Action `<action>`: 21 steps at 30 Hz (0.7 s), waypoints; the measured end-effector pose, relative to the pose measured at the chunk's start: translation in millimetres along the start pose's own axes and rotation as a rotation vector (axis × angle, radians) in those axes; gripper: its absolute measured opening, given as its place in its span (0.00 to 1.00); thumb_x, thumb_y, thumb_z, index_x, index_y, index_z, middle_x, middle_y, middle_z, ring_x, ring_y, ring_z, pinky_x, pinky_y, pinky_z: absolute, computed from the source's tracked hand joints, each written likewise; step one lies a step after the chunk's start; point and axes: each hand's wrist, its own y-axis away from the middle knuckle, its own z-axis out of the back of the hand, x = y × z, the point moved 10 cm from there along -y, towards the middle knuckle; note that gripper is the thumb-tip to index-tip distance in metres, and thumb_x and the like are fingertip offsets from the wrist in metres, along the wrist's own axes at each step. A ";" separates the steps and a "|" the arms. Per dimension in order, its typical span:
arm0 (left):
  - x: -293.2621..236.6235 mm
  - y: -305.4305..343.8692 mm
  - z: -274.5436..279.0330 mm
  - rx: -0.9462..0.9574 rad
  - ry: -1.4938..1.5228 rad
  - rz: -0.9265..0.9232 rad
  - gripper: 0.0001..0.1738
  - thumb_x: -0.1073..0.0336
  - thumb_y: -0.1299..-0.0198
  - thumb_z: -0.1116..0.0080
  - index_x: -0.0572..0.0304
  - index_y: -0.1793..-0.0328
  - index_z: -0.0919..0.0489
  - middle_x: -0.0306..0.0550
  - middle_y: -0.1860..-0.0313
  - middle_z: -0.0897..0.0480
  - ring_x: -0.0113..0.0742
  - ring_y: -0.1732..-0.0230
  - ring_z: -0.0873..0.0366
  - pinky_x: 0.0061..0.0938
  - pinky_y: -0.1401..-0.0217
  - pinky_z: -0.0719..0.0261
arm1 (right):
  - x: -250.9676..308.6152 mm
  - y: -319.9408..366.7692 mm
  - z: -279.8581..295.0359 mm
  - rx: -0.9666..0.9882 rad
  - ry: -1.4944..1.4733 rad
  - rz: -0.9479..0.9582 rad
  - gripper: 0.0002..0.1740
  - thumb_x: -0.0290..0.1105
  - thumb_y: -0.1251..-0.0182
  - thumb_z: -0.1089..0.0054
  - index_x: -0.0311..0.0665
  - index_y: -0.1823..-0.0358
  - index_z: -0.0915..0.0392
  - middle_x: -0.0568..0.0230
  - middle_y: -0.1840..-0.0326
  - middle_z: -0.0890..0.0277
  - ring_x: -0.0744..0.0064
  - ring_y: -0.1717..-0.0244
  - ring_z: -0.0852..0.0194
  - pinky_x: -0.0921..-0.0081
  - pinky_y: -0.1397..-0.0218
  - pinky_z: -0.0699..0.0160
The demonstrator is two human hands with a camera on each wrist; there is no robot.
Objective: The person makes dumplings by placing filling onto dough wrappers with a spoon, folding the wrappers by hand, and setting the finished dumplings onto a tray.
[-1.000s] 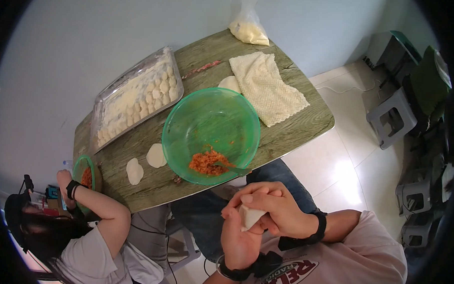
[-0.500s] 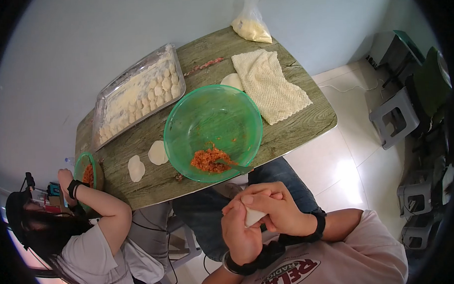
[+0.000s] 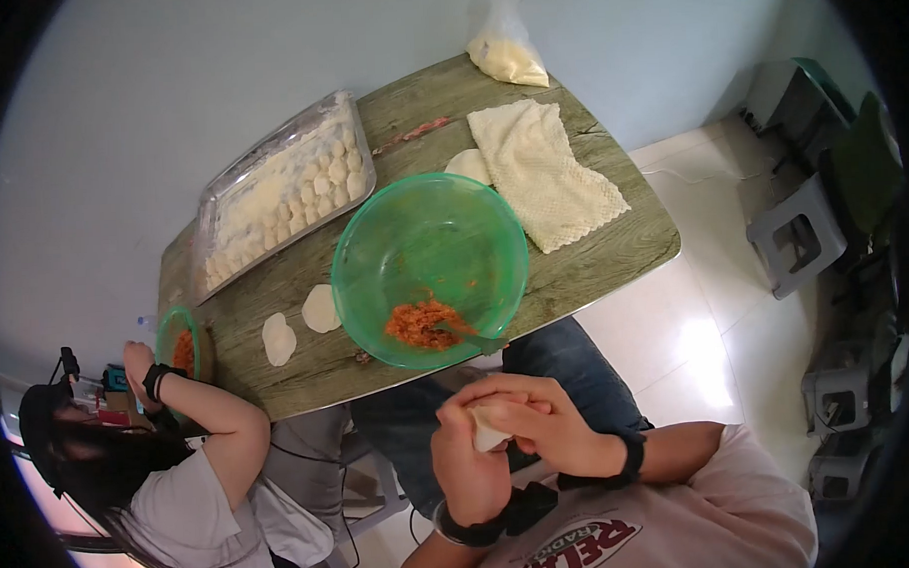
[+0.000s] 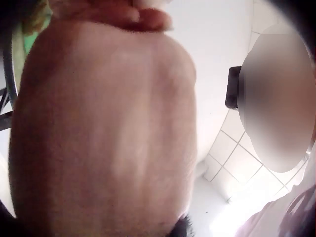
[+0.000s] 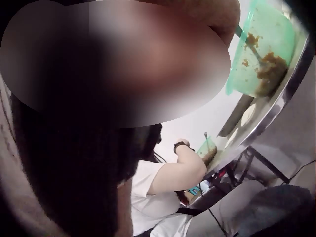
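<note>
In the head view, a white dumpling sits between my two hands in front of the table edge. My left hand grips it from the left, and my right hand wraps over it from the other side. The curled fingers hide most of the dough; one pale side shows. In the left wrist view, the back of my left hand fills much of the picture. Just beyond my hands stands a green bowl with orange-red filling and a green spoon in it.
Rows of dumplings lie on a floured metal tray. Dough wrappers are left of the bowl; another is partly under a cream cloth. A flour bag stands at the back. Another person sits at left by a smaller bowl.
My hands have closed more tightly around the dumpling. The left thumb and fingers, straighter before, are now bent in against it. Both hands have shifted slightly left in the head view.
</note>
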 end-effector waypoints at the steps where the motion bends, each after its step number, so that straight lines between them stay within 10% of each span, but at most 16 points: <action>1: -2.1 -1.1 4.8 -0.016 0.134 -0.024 0.28 0.54 0.30 0.72 0.71 0.57 0.24 0.60 0.62 0.18 0.46 0.62 0.18 0.33 0.55 0.20 | 7.6 -1.4 -9.0 0.114 -0.112 0.111 0.24 0.38 0.32 0.46 0.29 0.42 0.33 0.54 0.46 0.26 0.69 0.45 0.28 0.74 0.42 0.31; 3: -31.7 -0.3 6.0 0.025 0.021 -0.154 0.37 0.43 0.29 0.75 0.70 0.58 0.22 0.60 0.59 0.17 0.50 0.51 0.21 0.40 0.44 0.27 | 17.8 5.3 -23.3 0.290 -0.331 0.091 0.43 0.44 0.35 0.42 0.34 0.27 0.54 0.53 0.32 0.40 0.64 0.30 0.43 0.67 0.31 0.44; 7: -80.1 8.6 -3.1 0.142 -0.384 -0.648 0.34 0.43 0.32 0.67 0.65 0.56 0.17 0.54 0.49 0.19 0.52 0.32 0.37 0.40 0.33 0.39 | 16.9 12.0 -32.9 0.381 -0.420 -0.035 0.37 0.30 0.37 0.38 0.33 0.30 0.47 0.56 0.34 0.38 0.70 0.34 0.39 0.73 0.31 0.42; 16: -89.4 -4.9 -18.9 0.144 -0.562 -0.597 0.32 0.44 0.39 0.49 0.68 0.44 0.23 0.59 0.40 0.25 0.57 0.29 0.40 0.44 0.30 0.43 | 19.9 6.4 2.2 0.198 -0.169 0.038 0.18 0.22 0.39 0.39 0.30 0.46 0.25 0.60 0.53 0.22 0.78 0.51 0.24 0.82 0.49 0.24; 21: -85.5 -8.3 -1.5 0.103 -0.470 -0.574 0.19 0.56 0.44 0.39 0.64 0.53 0.19 0.53 0.50 0.20 0.53 0.41 0.28 0.40 0.39 0.32 | 30.7 3.3 14.3 0.087 -0.098 0.174 0.19 0.21 0.39 0.38 0.29 0.46 0.25 0.61 0.52 0.22 0.79 0.52 0.24 0.83 0.50 0.24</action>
